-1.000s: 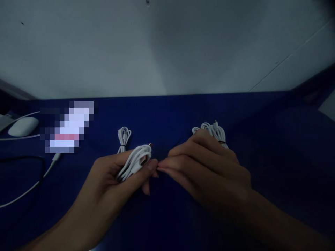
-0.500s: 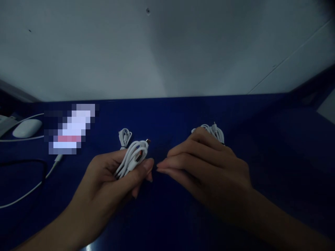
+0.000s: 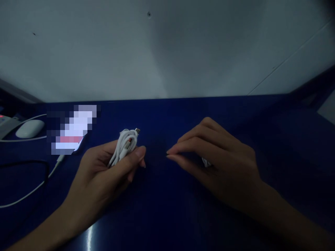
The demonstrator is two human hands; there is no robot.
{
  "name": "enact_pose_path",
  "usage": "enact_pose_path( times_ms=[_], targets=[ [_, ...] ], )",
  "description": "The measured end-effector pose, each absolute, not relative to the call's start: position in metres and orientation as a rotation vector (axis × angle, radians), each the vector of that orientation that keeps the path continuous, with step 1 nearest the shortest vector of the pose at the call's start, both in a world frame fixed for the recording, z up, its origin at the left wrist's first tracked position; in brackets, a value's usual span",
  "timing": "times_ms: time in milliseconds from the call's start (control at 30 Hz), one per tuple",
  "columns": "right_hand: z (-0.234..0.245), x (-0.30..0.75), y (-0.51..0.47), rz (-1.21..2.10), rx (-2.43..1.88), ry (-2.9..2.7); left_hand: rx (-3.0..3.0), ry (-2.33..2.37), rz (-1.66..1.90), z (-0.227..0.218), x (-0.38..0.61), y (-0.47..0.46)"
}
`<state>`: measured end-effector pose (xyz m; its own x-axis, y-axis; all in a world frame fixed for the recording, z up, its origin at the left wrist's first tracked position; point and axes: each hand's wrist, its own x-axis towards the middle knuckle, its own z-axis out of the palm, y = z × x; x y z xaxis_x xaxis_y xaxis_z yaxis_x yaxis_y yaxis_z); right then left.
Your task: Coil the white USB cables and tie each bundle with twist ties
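My left hand (image 3: 104, 174) is closed around a coiled white USB cable (image 3: 120, 148). Its metal plug with an orange inside and a second metal tip stick up past my thumb. To the right, my right hand (image 3: 217, 157) is raised over the table with thumb and forefinger pinched together. Whatever may be between those fingertips is too small to make out. Through the gap under the forefinger shows a bit of a white cable bundle (image 3: 206, 162); the hand hides most of it.
A phone (image 3: 78, 132) with a lit, blurred screen lies at the left, a white charging cable (image 3: 53, 169) plugged into it. Beside it are a white rounded case (image 3: 30, 129) and a dark cord (image 3: 26, 161). The blue table (image 3: 157, 209) meets a pale wall (image 3: 117, 62).
My left hand has moved slightly left and up with the cable, covering the small bundle behind it. My right hand has shifted right and up, hiding most of the right bundle.
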<state>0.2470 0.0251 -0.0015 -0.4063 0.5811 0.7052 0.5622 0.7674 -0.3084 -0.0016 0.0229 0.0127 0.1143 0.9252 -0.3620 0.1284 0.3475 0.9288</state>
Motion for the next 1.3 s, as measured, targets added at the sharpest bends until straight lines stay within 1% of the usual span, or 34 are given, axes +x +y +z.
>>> enact_pose_path(
  times_ms=[200, 467, 733, 933, 1067, 1300],
  targets=[
    [0.0024, 0.2509, 0.0261, 0.017, -0.840, -2.132, 1.025, 1.298, 0.808, 0.0142, 0.0008, 0.0234],
    [-0.0004, 0.2511, 0.0259, 0.160, -0.823, -2.146, 1.007, 1.272, 0.772, 0.0078, -0.0029, 0.0246],
    [0.0000, 0.2523, 0.0242, 0.123, -0.821, -2.211, 1.016, 1.290, 0.785, 0.0111, -0.0043, 0.0252],
    [0.0065, 0.2563, 0.0227, 0.211, -0.848, -2.115, 1.081, 1.238, 0.772, 0.0082, -0.0064, 0.0257],
    [0.0074, 0.2557, 0.0222, 0.137, -0.944, -2.047, 1.154, 1.215, 0.707, 0.0069, -0.0064, 0.0225],
    [0.0012, 0.2516, 0.0248, 0.071, -0.841, -2.181, 1.168, 1.058, 0.562, 0.0067, -0.0018, 0.0191]
  ],
)
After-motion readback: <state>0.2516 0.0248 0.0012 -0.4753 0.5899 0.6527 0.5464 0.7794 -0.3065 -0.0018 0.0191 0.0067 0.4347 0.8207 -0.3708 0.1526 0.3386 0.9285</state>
